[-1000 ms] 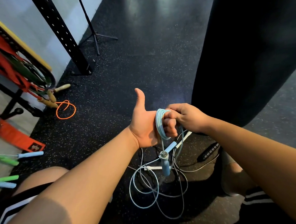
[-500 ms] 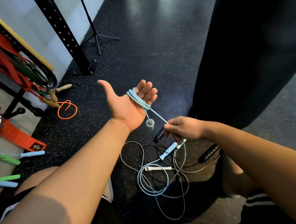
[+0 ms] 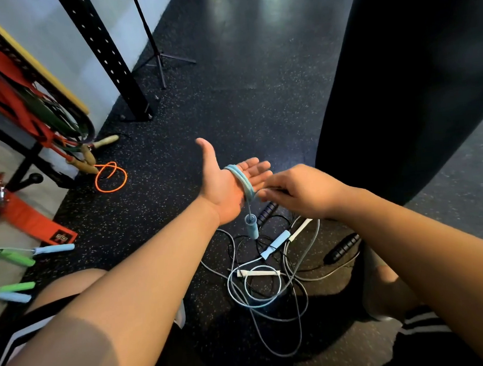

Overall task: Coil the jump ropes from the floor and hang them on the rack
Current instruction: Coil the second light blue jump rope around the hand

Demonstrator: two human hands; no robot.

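Note:
My left hand is held palm up with straight fingers and thumb out. Several turns of a light blue jump rope lie wound across its palm. The rope's blue handle dangles just below the hand. My right hand pinches the same rope right beside the left palm. Below both hands a tangle of light blue, grey and black ropes lies on the floor, with white handles and black handles in it. The rack stands at the far left, hung with red and green bands.
An orange rope with wooden handles lies by the rack's foot. Green and blue handles sit at the left edge. A black perforated post and a tripod stand rise behind. A large black punching bag fills the right.
My right hand rose from the floor tangle to the left palm, carrying the rope over for another turn. The blue handle swung down below the left hand.

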